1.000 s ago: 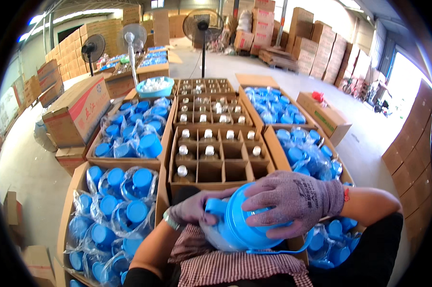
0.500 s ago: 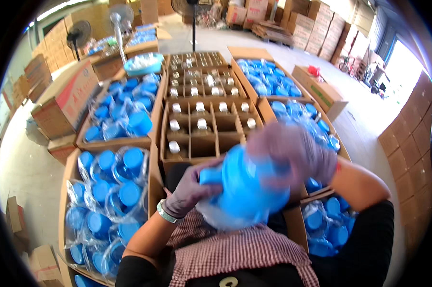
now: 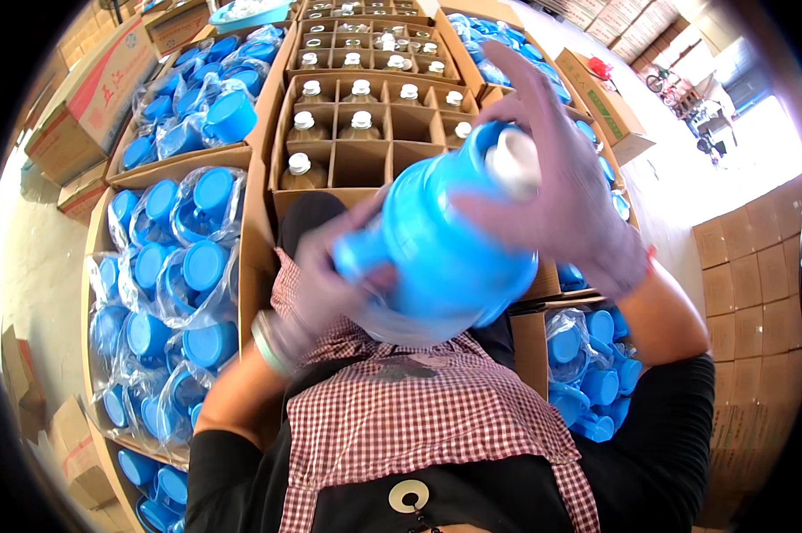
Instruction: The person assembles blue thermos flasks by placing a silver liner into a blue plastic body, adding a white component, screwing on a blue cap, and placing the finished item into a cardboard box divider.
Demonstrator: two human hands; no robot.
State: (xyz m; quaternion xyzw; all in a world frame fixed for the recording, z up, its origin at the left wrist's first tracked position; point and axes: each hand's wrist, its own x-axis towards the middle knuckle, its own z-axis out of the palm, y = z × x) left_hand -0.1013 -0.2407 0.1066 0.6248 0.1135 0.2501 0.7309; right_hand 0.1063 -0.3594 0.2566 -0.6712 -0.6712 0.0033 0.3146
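A blue thermos jug (image 3: 436,235) is tilted in front of my body, its mouth toward the upper right. Inside the mouth shows a white cap (image 3: 514,162). My gloved left hand (image 3: 330,266), blurred by motion, is wrapped round the jug's handle. My gloved right hand (image 3: 561,178) is spread beside the mouth, fingers stretched up and thumb across the jug's shoulder; its palm is close to the white cap, and I cannot tell whether it touches. Clear plastic wrap shows at the jug's lower end.
Ahead stands a divided carton (image 3: 401,191) with white-capped bottles in several cells. A carton of bagged blue jugs (image 3: 210,266) is at my left, another (image 3: 596,386) at my right. More cartons lie beyond, with stacked boxes (image 3: 756,311) at the far right.
My right hand has opened from over the jug's top, and the mouth with its white cap now shows. The jug has risen in the picture, and the view has tipped further down.
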